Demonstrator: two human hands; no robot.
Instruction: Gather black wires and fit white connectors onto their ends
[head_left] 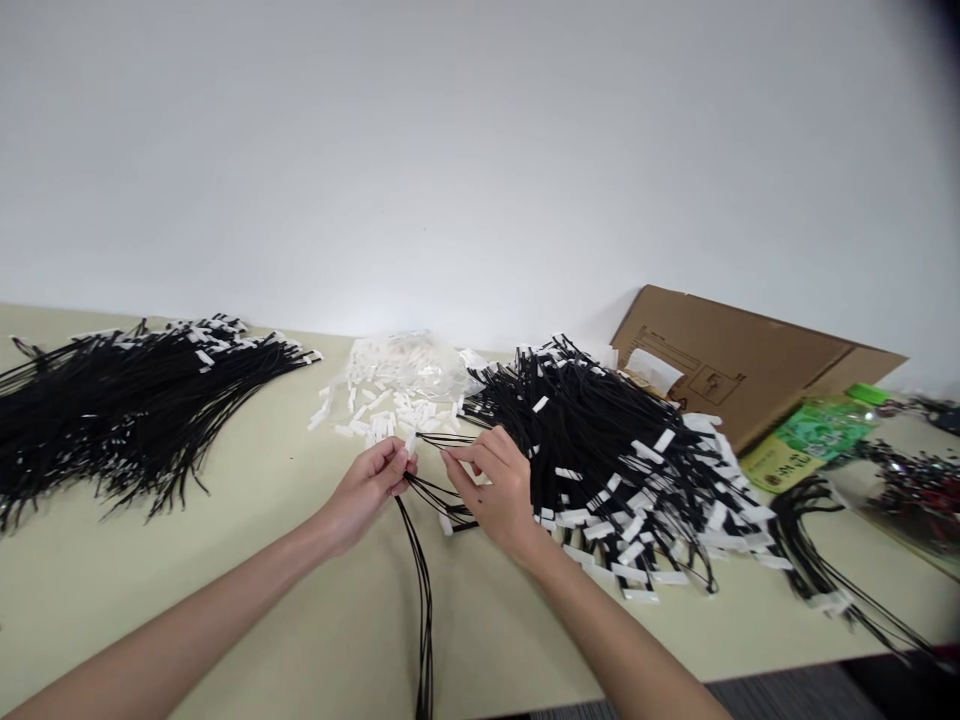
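Note:
My left hand [369, 482] is closed around a small white plastic connector housing [410, 444], pinched between thumb and fingers. Thin black wires [422, 590] run from that hand, some hanging down past the table's front edge. To its right, my right hand [495, 485] pinches a thin black wire [442, 438] between thumb and forefinger; the wire's tip is too small to make out. Just beyond my hands lie loose white housings [405, 412] beside a clear plastic bag [409, 362] of more white pieces. My right hand is close to a heap of black wires with white ends [577, 420].
Another bundle of black wires [127, 400] lies on the table's left. At the right are a flattened cardboard piece [750, 350], a green-yellow packet [806, 440], a tied black cable bundle [806, 540] and a bag of dark, reddish parts [919, 490]. A white wall [420, 150] stands behind.

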